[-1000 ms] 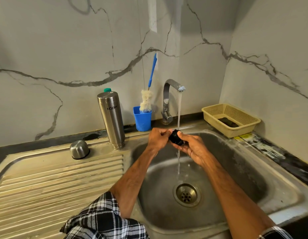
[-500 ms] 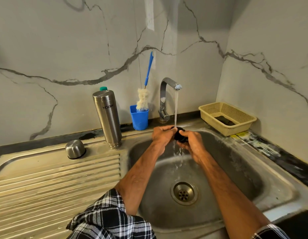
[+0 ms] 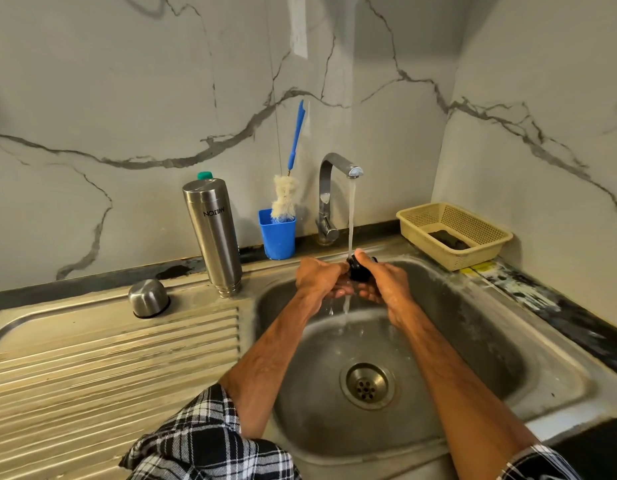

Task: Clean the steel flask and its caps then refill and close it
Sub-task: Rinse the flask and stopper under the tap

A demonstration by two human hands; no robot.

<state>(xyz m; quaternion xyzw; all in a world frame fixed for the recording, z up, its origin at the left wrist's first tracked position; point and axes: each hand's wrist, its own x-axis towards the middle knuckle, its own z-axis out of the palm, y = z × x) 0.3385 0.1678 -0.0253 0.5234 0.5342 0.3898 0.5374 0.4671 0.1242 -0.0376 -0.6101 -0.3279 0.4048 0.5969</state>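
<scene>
A small black inner cap (image 3: 357, 271) is under the running tap (image 3: 338, 168) over the sink basin (image 3: 473, 341). My right hand (image 3: 383, 282) grips the cap, thumb on top. My left hand (image 3: 321, 277) holds it from the left side, fingers curled beneath it. Water streams onto the cap and falls off below my hands. The steel flask (image 3: 213, 233) stands upside down on the drainboard, left of the basin. A steel outer cap (image 3: 148, 298) sits mouth down further left.
A blue cup (image 3: 277, 233) with a blue-handled bottle brush (image 3: 286, 195) stands beside the tap. A yellow plastic basket (image 3: 454, 233) with a dark scrubber sits at the back right. A ribbed drainboard (image 3: 109, 362) lies left; the drain (image 3: 366, 386) sits mid-basin.
My hands stay under the stream with the black cap, turning it slightly; my right thumb now rests on top of it. The view has shifted a little.
</scene>
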